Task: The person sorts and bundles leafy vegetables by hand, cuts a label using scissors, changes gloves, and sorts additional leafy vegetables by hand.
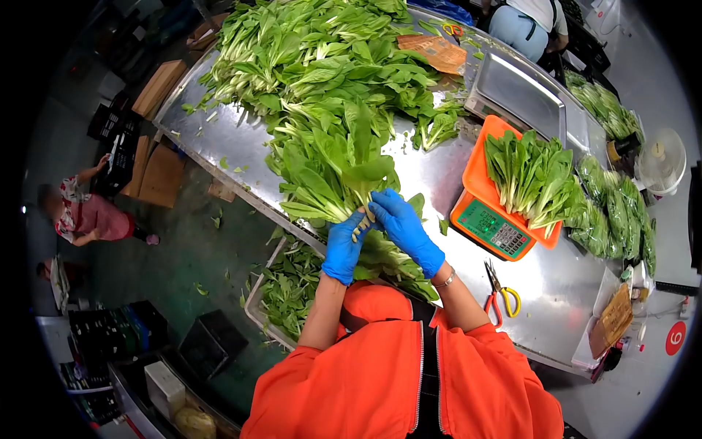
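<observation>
My left hand (344, 245), in a blue glove, is closed round the pale stems of a bunch of leafy greens (333, 175). My right hand (404, 228), gloved alike, has its fingers bent against the same stems, meeting the left fingertips. The leaves fan out away from me, over the edge of a large heap of greens (307, 66) on the metal table (431, 172). To the right, an orange digital scale (475, 179) bears another bunch of greens (530, 172) in its tray. Hand snips (502, 294) with red and yellow handles lie near the table's front edge.
Below my arms stands a bin (257, 311) of loose leaves. Bagged greens (618, 212) line the right side, beside a box with brown cardboard (610, 322). A flat metal scale (519, 95) and scissors (453, 31) lie farther back. People (95, 208) stand left and at far right.
</observation>
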Available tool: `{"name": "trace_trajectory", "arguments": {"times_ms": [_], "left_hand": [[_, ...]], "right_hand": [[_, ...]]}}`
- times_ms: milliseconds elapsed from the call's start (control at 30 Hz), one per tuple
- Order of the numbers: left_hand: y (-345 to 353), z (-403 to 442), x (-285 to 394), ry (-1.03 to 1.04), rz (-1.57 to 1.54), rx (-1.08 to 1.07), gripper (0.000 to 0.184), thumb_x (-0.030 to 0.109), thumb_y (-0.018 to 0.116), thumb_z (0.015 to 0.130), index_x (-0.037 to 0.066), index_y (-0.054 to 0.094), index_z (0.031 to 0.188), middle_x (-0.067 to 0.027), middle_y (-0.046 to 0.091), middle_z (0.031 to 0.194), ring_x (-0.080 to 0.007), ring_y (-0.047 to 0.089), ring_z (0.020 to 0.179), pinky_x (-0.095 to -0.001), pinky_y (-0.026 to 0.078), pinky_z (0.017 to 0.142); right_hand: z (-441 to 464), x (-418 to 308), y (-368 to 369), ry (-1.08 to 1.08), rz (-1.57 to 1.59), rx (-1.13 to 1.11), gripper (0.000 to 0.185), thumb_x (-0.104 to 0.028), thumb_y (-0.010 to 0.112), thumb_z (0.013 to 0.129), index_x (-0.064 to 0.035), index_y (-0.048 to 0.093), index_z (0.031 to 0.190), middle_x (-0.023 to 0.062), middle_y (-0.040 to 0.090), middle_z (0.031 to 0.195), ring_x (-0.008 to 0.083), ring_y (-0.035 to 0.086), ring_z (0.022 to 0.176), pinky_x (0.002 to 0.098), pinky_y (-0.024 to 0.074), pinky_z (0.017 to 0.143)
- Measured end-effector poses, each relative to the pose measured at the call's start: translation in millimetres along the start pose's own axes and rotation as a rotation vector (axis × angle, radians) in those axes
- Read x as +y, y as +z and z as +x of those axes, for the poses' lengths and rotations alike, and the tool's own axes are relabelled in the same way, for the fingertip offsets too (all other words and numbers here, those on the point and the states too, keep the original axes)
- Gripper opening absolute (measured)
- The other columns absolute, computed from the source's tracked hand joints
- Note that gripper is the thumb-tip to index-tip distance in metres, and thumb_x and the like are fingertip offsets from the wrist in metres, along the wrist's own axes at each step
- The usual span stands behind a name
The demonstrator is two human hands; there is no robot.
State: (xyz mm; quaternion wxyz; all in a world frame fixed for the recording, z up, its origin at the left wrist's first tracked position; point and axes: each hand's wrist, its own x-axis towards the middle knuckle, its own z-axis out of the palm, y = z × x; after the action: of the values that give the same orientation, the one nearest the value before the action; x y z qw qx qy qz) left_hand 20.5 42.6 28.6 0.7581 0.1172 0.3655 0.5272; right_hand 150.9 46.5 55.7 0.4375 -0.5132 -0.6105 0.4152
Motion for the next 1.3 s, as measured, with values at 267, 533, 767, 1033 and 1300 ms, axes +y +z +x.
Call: {"name": "trace_trajectory", "arguments": {"times_ms": [267,533,767,1033,1300], "left_hand": [[-10.6,-0.4,0.6,0.076,0.04,-0.026,0.01,0.005,0.056,0.08,0.0,0.057,0.089,-0.005,0.057,0.078,-0.0128,0.055,0.072,-0.0231,0.047,0.068],[0.0,-0.2,0.9,0.198,0.099,0.047,0.018,0.002,0.058,0.077,0.002,0.054,0.094,-0.0026,0.057,0.079,-0.0107,0.054,0.066,-0.021,0.044,0.06],[3.3,-6.3,0.2,0.2,0.075,0.116,0.018,0.002,0.057,0.078,0.002,0.054,0.095,-0.0025,0.058,0.081,-0.0092,0.054,0.066,-0.0192,0.043,0.057],[6.8,-3.6,8.8,0.194,0.064,0.171,0.007,0.006,0.062,0.076,0.004,0.057,0.08,-0.0002,0.054,0.066,-0.0065,0.049,0.054,-0.0174,0.037,0.049],[1.2,-8.6,13.9,0.119,-0.03,0.037,0.013,0.003,0.059,0.076,0.001,0.056,0.089,-0.0021,0.056,0.078,-0.0079,0.052,0.064,-0.0195,0.042,0.055]], "right_hand": [[-9.6,-8.2,2.7,0.387,0.399,0.021,0.023,-0.012,0.054,0.08,0.0025,0.054,0.098,0.0083,0.057,0.084,0.0101,0.055,0.071,0.024,0.0448,0.059],[-11.5,0.0,19.9,0.066,0.234,0.281,0.023,-0.013,0.064,0.073,0.0001,0.058,0.091,0.0052,0.058,0.083,0.0093,0.054,0.071,0.0214,0.0432,0.064],[-10.8,-16.2,22.4,0.135,0.276,0.281,0.018,-0.008,0.06,0.076,-0.0002,0.056,0.092,0.0052,0.057,0.09,0.0105,0.053,0.079,0.0228,0.0427,0.07],[-18.9,-17.2,18.8,-0.063,0.243,0.148,0.022,-0.002,0.061,0.074,-0.0017,0.056,0.096,0.0035,0.056,0.08,0.0108,0.053,0.075,0.0227,0.0434,0.07],[-22.0,-35.8,-33.2,0.2,-0.284,-0.54,0.038,-0.034,0.065,0.07,-0.0029,0.061,0.092,0.0117,0.059,0.08,0.018,0.056,0.072,0.0279,0.0438,0.064]]}}
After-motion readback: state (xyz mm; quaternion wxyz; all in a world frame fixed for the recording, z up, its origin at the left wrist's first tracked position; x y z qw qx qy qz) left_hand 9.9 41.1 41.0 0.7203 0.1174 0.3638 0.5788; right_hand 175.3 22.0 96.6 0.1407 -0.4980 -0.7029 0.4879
